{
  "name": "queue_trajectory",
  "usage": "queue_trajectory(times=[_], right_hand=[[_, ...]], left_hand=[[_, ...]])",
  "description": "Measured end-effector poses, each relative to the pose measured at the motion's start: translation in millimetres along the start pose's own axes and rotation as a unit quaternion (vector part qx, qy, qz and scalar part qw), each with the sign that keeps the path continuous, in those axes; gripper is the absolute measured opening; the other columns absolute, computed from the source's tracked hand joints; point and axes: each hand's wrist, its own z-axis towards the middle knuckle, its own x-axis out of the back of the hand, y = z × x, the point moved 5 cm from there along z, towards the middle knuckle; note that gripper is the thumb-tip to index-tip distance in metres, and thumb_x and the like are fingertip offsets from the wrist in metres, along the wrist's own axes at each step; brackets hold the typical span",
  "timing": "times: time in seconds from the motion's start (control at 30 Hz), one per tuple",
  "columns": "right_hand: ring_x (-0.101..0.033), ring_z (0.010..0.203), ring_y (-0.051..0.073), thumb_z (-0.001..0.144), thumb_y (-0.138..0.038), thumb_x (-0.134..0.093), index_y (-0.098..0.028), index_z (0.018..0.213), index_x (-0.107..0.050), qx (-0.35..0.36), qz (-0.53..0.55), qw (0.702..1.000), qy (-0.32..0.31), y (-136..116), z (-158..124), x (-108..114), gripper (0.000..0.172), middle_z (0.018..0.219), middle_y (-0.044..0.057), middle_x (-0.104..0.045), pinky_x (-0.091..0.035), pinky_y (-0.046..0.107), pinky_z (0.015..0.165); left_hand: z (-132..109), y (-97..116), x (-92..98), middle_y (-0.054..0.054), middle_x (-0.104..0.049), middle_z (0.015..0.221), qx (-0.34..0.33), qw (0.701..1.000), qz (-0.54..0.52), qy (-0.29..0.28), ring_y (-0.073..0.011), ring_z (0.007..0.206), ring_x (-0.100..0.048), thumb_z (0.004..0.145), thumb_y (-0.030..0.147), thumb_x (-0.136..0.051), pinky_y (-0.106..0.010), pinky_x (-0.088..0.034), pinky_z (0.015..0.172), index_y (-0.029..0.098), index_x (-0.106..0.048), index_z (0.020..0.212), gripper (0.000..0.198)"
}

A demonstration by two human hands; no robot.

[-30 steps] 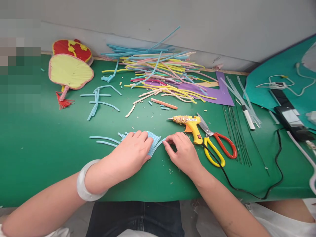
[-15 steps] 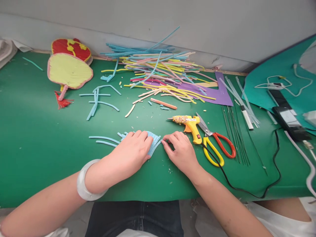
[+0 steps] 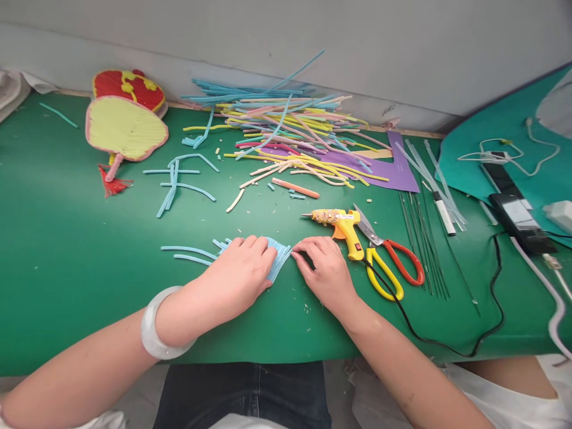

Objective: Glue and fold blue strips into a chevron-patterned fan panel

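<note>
My left hand (image 3: 243,268) lies over a flat, fan-like sheet of light blue pipe cleaners (image 3: 277,257), pressing it to the table with curled fingers and hiding much of it. Two longer blue strands (image 3: 185,249) stick out to its left. At the sheet's right corner, my right hand (image 3: 324,268) pinches the tip of a blue pipe cleaner between thumb and forefinger. Just beyond that hand lies a yellow hot glue gun (image 3: 346,225), its nozzle pointing left. Scissors (image 3: 378,238) with one red and one yellow handle rest beside the gun.
A heap of coloured pipe cleaners (image 3: 290,116) lies along the wall, partly over purple sheet material (image 3: 404,164). Fan-shaped crafts (image 3: 125,126) sit at the back left. Thin green wires (image 3: 424,250), a white marker (image 3: 444,215) and a black cord (image 3: 498,298) are on the right.
Both hands keep nearly the same hold. The right hand has shifted very slightly, and the view has turned a little.
</note>
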Motion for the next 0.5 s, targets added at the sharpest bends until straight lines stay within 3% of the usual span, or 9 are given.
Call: queue_trajectory(times=[0.3,0.5], right_hand=[[-0.060,0.091,0.022,0.097,-0.023,-0.057,-0.023,0.098,-0.069,0.001,0.003,1.000,-0.001,-0.4,0.1,-0.7,0.012,0.097,0.007,-0.070,-0.047,0.038,0.082],[-0.060,0.091,0.022,0.097,-0.019,-0.057,-0.021,0.099,-0.069,0.009,0.017,1.000,0.008,-0.7,0.5,-0.1,0.012,0.098,0.008,-0.068,-0.050,0.038,0.083]], left_hand=[[-1.7,0.7,-0.2,-0.008,-0.057,0.095,-0.010,1.000,0.008,0.028,-0.0266,0.086,-0.054,0.093,0.030,-0.061,-0.038,-0.040,0.073,0.016,-0.055,0.101,0.017],[-1.4,0.9,-0.2,-0.008,-0.056,0.096,-0.009,1.000,0.015,0.015,-0.0266,0.087,-0.053,0.094,0.030,-0.059,-0.038,-0.040,0.074,0.016,-0.054,0.101,0.016]])
